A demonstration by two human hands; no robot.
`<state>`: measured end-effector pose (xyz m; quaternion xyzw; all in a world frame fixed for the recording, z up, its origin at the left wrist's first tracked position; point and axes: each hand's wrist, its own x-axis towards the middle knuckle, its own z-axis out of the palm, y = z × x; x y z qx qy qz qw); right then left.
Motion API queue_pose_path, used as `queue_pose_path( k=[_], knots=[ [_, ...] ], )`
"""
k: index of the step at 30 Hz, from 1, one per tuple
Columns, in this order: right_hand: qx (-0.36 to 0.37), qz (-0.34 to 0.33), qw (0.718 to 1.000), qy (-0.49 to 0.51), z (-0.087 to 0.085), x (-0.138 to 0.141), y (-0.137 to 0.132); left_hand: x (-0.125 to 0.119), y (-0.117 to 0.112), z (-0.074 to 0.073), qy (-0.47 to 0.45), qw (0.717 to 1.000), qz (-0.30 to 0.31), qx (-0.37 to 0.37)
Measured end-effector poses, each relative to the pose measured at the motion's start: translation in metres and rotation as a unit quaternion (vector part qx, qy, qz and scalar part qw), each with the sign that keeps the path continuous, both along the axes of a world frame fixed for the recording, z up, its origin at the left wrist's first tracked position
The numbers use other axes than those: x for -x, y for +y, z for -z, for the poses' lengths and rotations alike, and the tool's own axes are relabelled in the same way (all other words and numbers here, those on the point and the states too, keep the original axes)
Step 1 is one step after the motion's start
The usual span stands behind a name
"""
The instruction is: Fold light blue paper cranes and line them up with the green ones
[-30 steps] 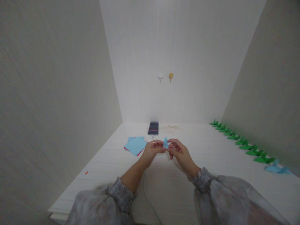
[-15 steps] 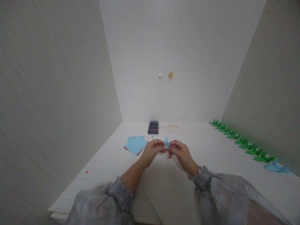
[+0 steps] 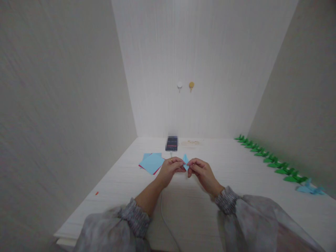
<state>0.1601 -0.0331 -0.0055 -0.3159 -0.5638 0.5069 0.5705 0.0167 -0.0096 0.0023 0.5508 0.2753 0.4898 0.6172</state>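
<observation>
Between my fingertips is a small folded piece of light blue origami paper [image 3: 185, 159], its pointed end facing up and away from me. My left hand [image 3: 172, 169] pinches it from the left side, with a ring on one finger. From the right, my right hand [image 3: 201, 170] pinches its other edge. The fingers partly cover the paper's lower folds. Left of my left hand lies a loose stack of blue and red paper squares [image 3: 152, 163].
A phone [image 3: 171, 144] lies near the back wall, with a white cable [image 3: 165, 218] running towards me. Along the right stand a row of green folded paper figures [image 3: 274, 162] and a blue one [image 3: 309, 188]. Two hooks [image 3: 191, 85] hang on the wall. An orange scrap [image 3: 97, 193] lies left.
The folded blue paper has turned slightly between my fingers and now shows a narrower, pointed shape. Both hands stay in nearly the same place.
</observation>
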Motion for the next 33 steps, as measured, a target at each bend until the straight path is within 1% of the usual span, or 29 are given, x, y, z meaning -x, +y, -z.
queue_pose_path(
  k=[4,6,10,14,19,27,30,33],
  knots=[
    [-0.01,0.012,1.0,-0.027,-0.002,0.0,0.0,-0.001,-0.001,-0.001,0.038,0.998,-0.038,-0.025],
    [-0.014,0.023,0.999,-0.029,-0.002,0.001,0.0,-0.002,-0.001,0.0,0.041,0.997,-0.047,-0.035],
    [-0.008,0.025,1.0,-0.015,-0.002,0.003,0.002,-0.003,0.001,0.001,0.018,0.998,-0.04,-0.036],
    [0.009,0.032,0.997,-0.065,-0.003,0.003,0.001,-0.002,0.002,0.0,0.003,0.999,-0.036,-0.027],
    [0.012,0.059,0.992,-0.11,-0.004,0.002,0.001,-0.002,0.003,0.001,0.0,1.0,-0.027,-0.014],
    [0.05,0.088,0.988,-0.119,-0.002,0.008,0.004,-0.006,0.007,0.003,-0.023,0.999,-0.039,0.004],
    [0.054,0.087,0.987,-0.124,-0.003,0.011,0.004,-0.006,0.008,0.002,-0.03,0.999,-0.044,0.01],
    [0.047,0.072,0.989,-0.124,-0.004,0.012,0.003,-0.006,0.006,0.0,-0.033,0.998,-0.041,0.014]
  ],
)
